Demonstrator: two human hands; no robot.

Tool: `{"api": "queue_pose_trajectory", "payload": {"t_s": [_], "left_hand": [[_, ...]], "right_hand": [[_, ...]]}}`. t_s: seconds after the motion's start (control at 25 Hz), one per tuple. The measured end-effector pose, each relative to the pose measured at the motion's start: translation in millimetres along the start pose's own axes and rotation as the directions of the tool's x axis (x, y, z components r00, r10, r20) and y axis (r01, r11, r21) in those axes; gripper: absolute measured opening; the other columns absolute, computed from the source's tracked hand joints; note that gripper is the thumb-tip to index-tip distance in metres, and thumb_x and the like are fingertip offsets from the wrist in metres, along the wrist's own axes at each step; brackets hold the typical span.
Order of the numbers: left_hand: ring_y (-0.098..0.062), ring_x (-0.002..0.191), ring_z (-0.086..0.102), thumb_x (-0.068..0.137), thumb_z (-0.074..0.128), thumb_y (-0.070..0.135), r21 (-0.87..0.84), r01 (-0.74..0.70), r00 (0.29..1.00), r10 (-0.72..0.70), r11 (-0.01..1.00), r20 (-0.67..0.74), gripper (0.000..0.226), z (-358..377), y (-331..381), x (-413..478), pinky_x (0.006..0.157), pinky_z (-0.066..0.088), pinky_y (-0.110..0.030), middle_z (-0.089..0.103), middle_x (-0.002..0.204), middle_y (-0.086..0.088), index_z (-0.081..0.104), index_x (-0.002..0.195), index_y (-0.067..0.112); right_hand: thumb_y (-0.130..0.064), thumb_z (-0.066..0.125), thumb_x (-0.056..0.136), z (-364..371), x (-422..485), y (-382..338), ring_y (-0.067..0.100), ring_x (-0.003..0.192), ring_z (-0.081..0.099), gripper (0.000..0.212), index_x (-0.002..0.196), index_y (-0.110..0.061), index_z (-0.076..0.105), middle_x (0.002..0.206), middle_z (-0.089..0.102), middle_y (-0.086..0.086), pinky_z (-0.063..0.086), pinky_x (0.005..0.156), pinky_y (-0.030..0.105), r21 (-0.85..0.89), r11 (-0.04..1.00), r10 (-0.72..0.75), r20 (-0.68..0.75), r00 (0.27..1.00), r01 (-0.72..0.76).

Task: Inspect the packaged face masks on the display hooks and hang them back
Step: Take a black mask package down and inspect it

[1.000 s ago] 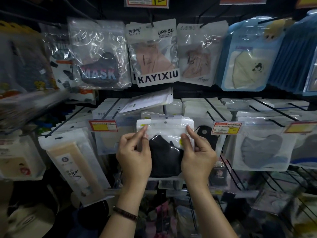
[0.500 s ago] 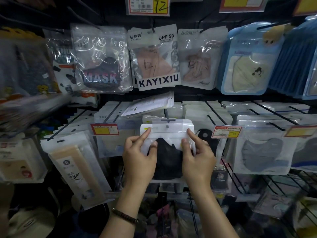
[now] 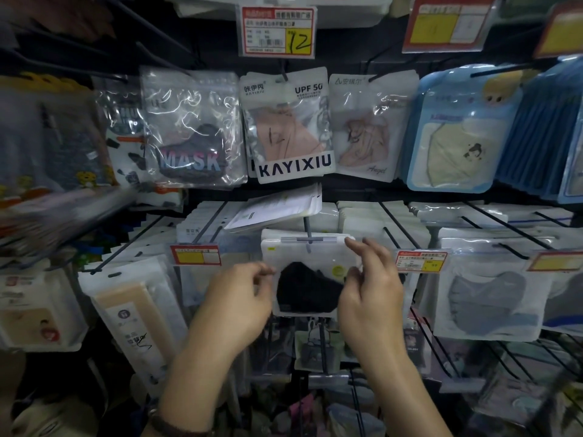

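I see a clear packet [image 3: 303, 257] with a black mask [image 3: 307, 288] inside, upright, hung on the middle hook [image 3: 306, 230], frontmost.

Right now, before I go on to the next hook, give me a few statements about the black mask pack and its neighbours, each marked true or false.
1. The black mask pack hangs on a hook. True.
2. The price tag above the KAYIXIU pack reads 12. True.
3. The KAYIXIU pack holds a blue mask. False: the mask is pink.
4. The right hand grips the grey mask pack. False: it is at the black mask pack's right edge with loose fingers, and the grey mask pack hangs untouched.
5. The MASK pack hangs left of the KAYIXIU pack. True.
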State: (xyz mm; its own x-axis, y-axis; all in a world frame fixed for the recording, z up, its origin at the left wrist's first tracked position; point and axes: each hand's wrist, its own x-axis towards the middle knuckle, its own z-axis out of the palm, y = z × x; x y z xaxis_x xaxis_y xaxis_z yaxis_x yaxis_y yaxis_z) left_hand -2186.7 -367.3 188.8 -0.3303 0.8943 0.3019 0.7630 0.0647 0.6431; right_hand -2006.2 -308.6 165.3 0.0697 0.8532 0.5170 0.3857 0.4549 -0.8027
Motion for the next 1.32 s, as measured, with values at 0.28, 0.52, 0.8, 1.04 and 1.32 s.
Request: {"api": "queue_pose_trajectory", "payload": {"t_s": [0.28,0.52,0.8,1.04,1.32], "left_hand": [[-0.001,0.089,0.072,0.095,0.078,0.036,0.071,-0.262,0.965,0.26,0.963,0.034,0.013,-97.2,57.6,74.2,0.08,0.056,-0.024,0.076,0.095,0.016,0.077,0.108,0.038],[-0.017,0.129,0.061,0.083,0.089,0.032,0.385,-0.462,0.877,0.348,0.799,0.332,0.065,-41.2,36.2,158.2,0.111,0.051,-0.037,0.065,0.14,0.004,0.064,0.142,0.028],[-0.014,0.122,0.064,0.087,0.077,0.046,0.304,-0.552,0.828,0.466,0.777,0.312,0.059,-25.0,29.3,166.3,0.1,0.056,-0.04,0.07,0.136,0.008,0.063,0.143,0.035],[-0.023,0.109,0.068,0.1,0.056,0.032,0.385,-0.566,0.824,0.483,0.729,0.296,0.047,-18.5,32.0,149.3,0.089,0.059,-0.048,0.071,0.123,0.004,0.057,0.146,0.041],[-0.033,0.086,0.071,0.104,0.046,0.012,0.429,-0.51,0.844,0.529,0.746,0.083,0.045,-30.3,34.2,141.9,0.076,0.06,-0.047,0.074,0.099,-0.008,0.062,0.139,0.036]], "right_hand": [[0.003,0.045,0.102,-19.7,83.0,-53.0,0.008,0.124,0.065,0.047,0.128,-0.025,0.073,0.128,0.073,-0.008,0.05,0.111,0.028,-0.015,0.997,-0.067,0.238,0.969,0.073],[0.011,0.062,0.092,5.5,154.5,-50.5,0.023,0.13,0.063,0.061,0.14,-0.026,0.068,0.141,0.066,0.003,0.053,0.11,0.034,-0.436,0.835,-0.091,0.493,0.865,0.336],[-0.012,0.083,0.09,20.5,173.1,-30.8,0.022,0.114,0.071,0.035,0.119,-0.032,0.081,0.127,0.075,0.001,0.058,0.098,0.038,-0.437,0.764,-0.193,0.547,0.814,0.474],[-0.031,0.083,0.093,21.5,171.5,-27.9,0.014,0.092,0.073,0.014,0.106,-0.037,0.085,0.102,0.08,-0.01,0.063,0.087,0.042,-0.39,0.808,-0.211,0.509,0.834,0.442],[-0.028,0.079,0.097,8.4,155.6,-45.6,0.005,0.097,0.072,0.014,0.109,-0.028,0.085,0.101,0.08,-0.013,0.06,0.096,0.035,-0.102,0.928,-0.299,0.366,0.881,0.357]]}}
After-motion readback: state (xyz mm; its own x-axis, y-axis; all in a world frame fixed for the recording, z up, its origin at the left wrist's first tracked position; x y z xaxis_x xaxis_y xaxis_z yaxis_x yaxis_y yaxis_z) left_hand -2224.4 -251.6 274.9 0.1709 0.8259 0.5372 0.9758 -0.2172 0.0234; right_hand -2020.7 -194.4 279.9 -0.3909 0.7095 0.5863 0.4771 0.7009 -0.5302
